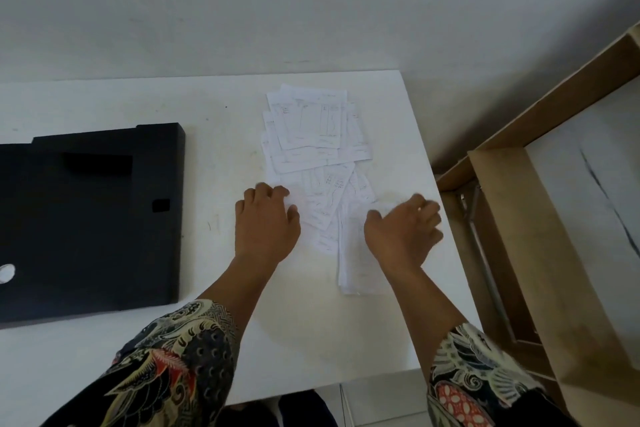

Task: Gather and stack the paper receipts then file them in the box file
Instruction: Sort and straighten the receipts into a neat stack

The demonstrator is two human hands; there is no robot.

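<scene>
Several white paper receipts [313, 130] lie in a loose, overlapping spread on the right half of the white table [225, 107]. My left hand [265, 224] rests on the spread's near left edge, fingers curled on a receipt's edge. My right hand [403, 230] is blurred and lies over the near right receipts [353, 263], fingers bent on the paper. The black box file [90, 215] lies flat and closed at the table's left, apart from both hands.
The table's right edge runs just past my right hand. Beyond it stands a brown wooden cabinet [540, 253] with an open shelf. A white wall rises behind the table. Patterned sleeves cover both forearms.
</scene>
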